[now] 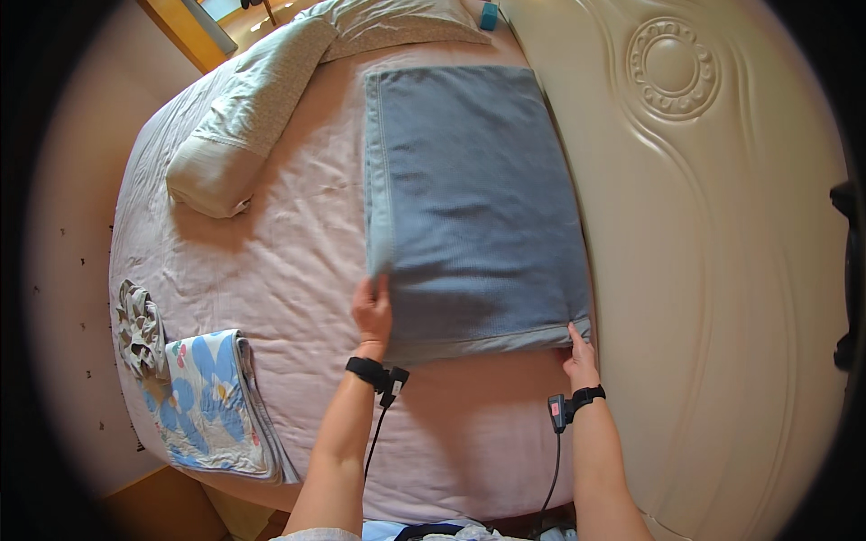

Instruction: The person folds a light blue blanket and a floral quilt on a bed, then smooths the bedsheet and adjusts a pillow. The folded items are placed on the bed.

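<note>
A blue-grey blanket (478, 198) lies folded in a rectangle on the pink bed sheet (307, 298), with a paler hem along its left and near edges. My left hand (372, 314) grips the blanket's left edge near the closest corner, its fingertips slightly blurred. At the near right corner, my right hand (583, 359) pinches the hem, thumb on top and the other fingers partly hidden. Both wrists carry black straps with small cabled boxes.
To the right stands a cream padded headboard (713, 270) with a round embossed ornament. A beige rolled bundle (253, 117) and a pillow (406, 22) lie at the far side. On the left are a folded floral cloth (212, 406) and a crumpled patterned cloth (140, 329).
</note>
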`<state>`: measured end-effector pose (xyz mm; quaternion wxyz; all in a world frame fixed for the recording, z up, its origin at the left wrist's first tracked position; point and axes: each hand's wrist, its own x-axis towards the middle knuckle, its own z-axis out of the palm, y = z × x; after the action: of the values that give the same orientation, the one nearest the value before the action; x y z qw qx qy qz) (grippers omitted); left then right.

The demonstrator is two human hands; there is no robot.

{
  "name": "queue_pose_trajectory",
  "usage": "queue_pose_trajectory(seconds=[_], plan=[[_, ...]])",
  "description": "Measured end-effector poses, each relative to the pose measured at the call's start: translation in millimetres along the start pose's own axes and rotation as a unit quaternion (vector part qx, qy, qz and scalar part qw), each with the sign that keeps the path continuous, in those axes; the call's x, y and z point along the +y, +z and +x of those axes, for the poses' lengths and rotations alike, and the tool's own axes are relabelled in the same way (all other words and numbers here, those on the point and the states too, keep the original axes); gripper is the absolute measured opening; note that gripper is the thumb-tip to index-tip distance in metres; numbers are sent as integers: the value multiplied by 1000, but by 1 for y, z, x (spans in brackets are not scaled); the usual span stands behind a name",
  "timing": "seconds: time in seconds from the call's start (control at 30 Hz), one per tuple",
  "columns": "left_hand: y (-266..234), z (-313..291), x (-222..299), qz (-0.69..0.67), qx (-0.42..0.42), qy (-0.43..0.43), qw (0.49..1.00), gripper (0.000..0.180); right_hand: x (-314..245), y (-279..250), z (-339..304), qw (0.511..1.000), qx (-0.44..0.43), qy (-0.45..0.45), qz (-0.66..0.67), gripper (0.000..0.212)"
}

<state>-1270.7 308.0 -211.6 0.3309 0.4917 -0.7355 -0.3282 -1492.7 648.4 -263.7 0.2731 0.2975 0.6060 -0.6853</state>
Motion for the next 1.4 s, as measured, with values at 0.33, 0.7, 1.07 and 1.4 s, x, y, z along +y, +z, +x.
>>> queue_pose_trajectory(seconds=[0.33,0.7,1.07,1.4], plan=[[2,-10,-49,94,-67,-175,978,45,-9,11,-18,999,13,33,-18,53],[-44,-108,-74,19,-71,-203,976,26,-10,8,-17,915,126,-217,-317,56],[-265,-228,-159,-60,326,-534,778,59,34,15,-90,766,-117,-366,-515,45],[-382,-278,-258,-459,337,-595,568,101,27,12,-222,856,-168,-92,-480,23]])
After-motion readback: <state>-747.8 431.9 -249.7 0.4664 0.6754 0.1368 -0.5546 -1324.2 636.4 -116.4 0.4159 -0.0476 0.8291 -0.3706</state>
